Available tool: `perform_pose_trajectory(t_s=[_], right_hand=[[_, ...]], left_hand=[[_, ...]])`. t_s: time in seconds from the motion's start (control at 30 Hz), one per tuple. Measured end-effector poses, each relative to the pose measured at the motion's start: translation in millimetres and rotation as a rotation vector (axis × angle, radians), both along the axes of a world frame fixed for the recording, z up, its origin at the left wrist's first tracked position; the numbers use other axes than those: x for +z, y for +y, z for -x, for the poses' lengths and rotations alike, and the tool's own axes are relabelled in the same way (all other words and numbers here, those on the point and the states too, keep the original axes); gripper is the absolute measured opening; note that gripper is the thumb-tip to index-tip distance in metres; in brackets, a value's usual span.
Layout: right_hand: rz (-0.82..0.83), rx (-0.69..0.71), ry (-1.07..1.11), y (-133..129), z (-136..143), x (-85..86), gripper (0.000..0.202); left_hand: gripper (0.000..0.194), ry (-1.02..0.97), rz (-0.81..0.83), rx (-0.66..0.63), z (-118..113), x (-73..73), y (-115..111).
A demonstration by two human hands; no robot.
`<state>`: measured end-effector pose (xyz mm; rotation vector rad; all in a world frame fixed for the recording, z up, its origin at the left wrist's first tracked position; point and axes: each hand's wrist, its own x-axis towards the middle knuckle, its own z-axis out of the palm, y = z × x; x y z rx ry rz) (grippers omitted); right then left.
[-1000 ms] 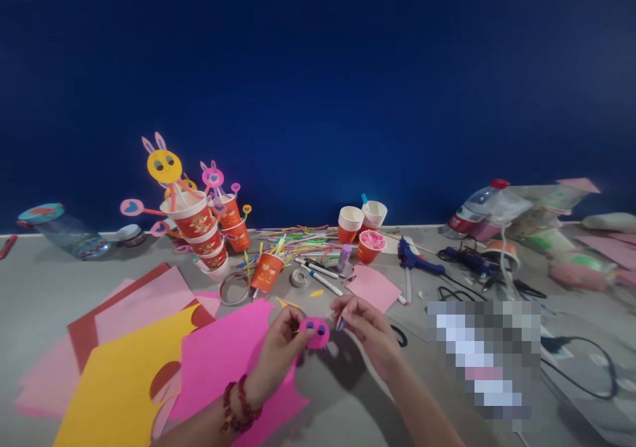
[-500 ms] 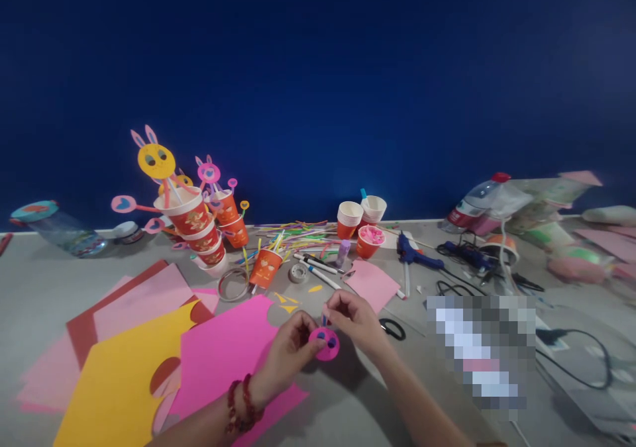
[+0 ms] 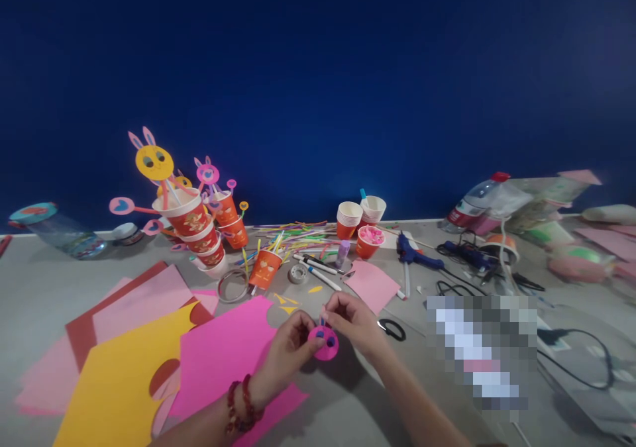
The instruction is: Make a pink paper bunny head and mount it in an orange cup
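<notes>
A magenta paper disc [image 3: 325, 349] with two dark blue spots is pinched at its left edge by my left hand [image 3: 291, 346], which wears a red bead bracelet. My right hand [image 3: 350, 322] pinches a small pink paper ear [image 3: 322, 316] with a blue middle, at the disc's upper edge. Whether the ear is stuck to the disc cannot be made out. Under my left forearm lies a magenta paper sheet [image 3: 223, 347] with cut-out curves. Black-handled scissors [image 3: 392, 329] rest to the right of my right hand.
Stacked red cups with a yellow paper rabbit [image 3: 154, 163] stand at the left. Straws, a tape roll [image 3: 298, 273], pens and a pink sheet [image 3: 372, 286] lie ahead. A blue glue gun [image 3: 417, 256], cables and a bottle [image 3: 474, 203] are at the right. Yellow paper [image 3: 119, 374] covers the front left.
My right hand has shifted very slightly left, with the ear a little lower against the disc's top edge. My left hand keeps its hold on the disc.
</notes>
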<state>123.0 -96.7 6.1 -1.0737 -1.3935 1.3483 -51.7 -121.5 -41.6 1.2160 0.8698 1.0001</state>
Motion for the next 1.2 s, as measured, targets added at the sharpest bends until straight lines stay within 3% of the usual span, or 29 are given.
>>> perform_pose_trajectory(t_s=[0.83,1.2], right_hand=[[0.040,0.023,0.039,0,0,2.0,0.035],[0.020,0.081,0.058,-1,-3,3.2,0.029]], left_hand=[[0.034,-0.010,0.015,-0.012,0,9.3,-1],[0.032,-0.047,0.035,-0.001,1,3.1,1]])
